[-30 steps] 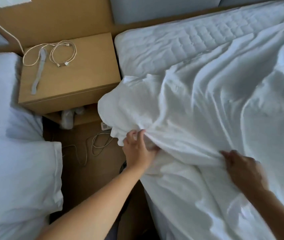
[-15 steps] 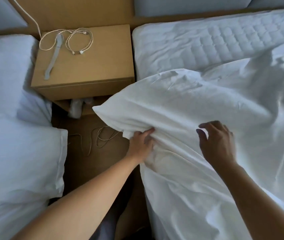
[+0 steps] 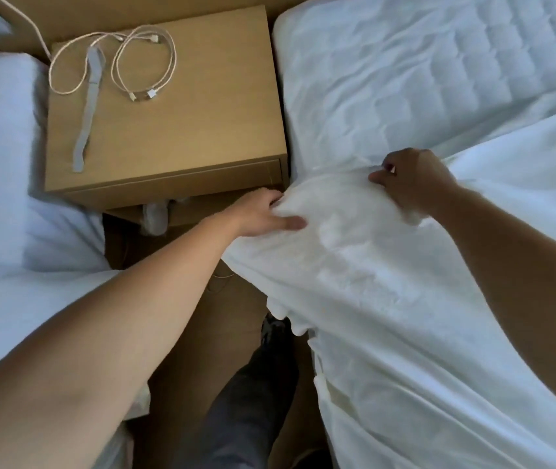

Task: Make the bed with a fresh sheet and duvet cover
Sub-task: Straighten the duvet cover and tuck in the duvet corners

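Observation:
A white fresh sheet lies rumpled over the near part of the bed, its corner bunched by the bed's left edge. The quilted mattress shows bare at the head end. My left hand grips the sheet's corner from the left, thumb on top, close to the nightstand. My right hand pinches the sheet's top edge a little further right, on the mattress.
A wooden nightstand stands left of the bed with coiled white cables and a grey strap on it. White pillows lie at the left. My leg stands in the narrow floor gap.
Both hands have carried the sheet's corner up towards the head of the bed. My right hand moved from lying on the sheet to pinching its edge. The camera came closer.

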